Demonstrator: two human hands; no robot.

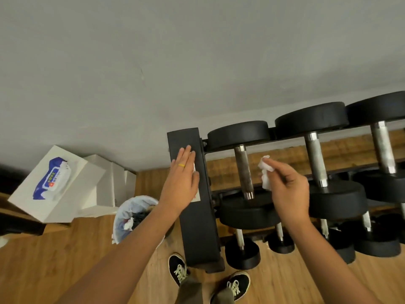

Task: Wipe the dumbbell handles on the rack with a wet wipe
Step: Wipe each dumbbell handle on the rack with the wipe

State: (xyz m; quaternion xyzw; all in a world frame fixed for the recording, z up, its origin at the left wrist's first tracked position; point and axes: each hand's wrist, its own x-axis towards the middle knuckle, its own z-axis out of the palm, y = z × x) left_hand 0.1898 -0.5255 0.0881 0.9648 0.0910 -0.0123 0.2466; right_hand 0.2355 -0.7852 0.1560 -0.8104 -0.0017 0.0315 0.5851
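Rack (pixel 197 216): black metal, standing on a wooden floor against a grey wall; its left end panel faces the camera.

Left hand (pixel 183 183): laid flat on the top of the rack's left end panel, fingers straight and held close together, a yellow ring (pixel 181 165) on one finger. It grips nothing.

Right hand (pixel 287 189): raised over the upper tier near the rack's left end, thumb and fingertips pinching a crumpled white wet wipe (pixel 265 172). The wipe hangs just beside the handle (pixel 243 172) of the leftmost upper dumbbell; whether they touch cannot be told.

Upper tier: three black round-headed dumbbells side by side, the leftmost handle dark and dull, the middle handle (pixel 316 160) and the right one bright metal.

Lower tier: smaller dumbbells (pixel 242 251) along the rack's front edge, partly hidden.

Floor, left of the rack: lined waste bin (pixel 131 216) with discarded material inside; white box (pixel 54 183) carrying a blue-and-white wipe pack (pixel 52 177).

Bottom edge: two dark shoes (pixel 179 268) with pale laces.
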